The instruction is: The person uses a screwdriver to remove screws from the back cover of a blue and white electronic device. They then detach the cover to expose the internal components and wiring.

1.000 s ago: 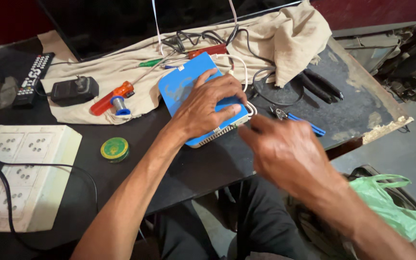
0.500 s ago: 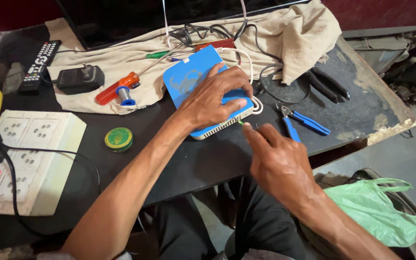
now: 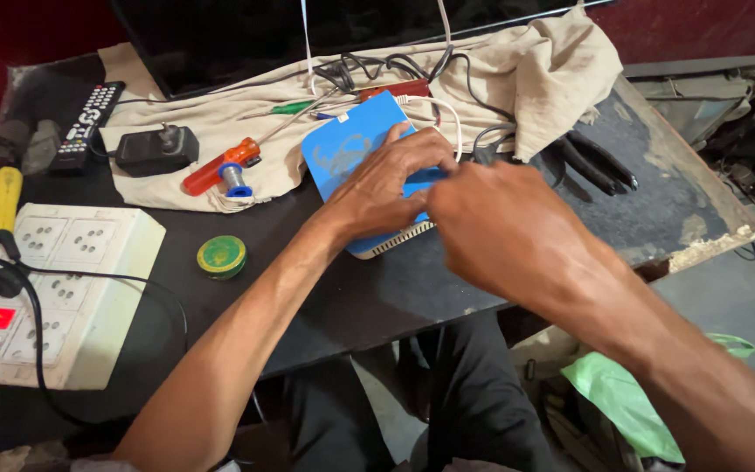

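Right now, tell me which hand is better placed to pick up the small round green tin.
Left. The left hand lies on the blue plastic box, nearer the small round green tin; the right hand is farther away.

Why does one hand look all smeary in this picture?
Head view: the right hand is motion-blurred and close to the camera, while the left hand on the blue box is sharper; the lighting is soft and even, and the green tin stays crisp.

Blue box (image 3: 347, 153): smooth, slightly glossy plastic. Cloth (image 3: 517, 79): creased beige fabric, matt. Desk (image 3: 648, 201): dark, rough, worn top, chipped at right edge. Socket board (image 3: 89, 271): matt cream plastic.
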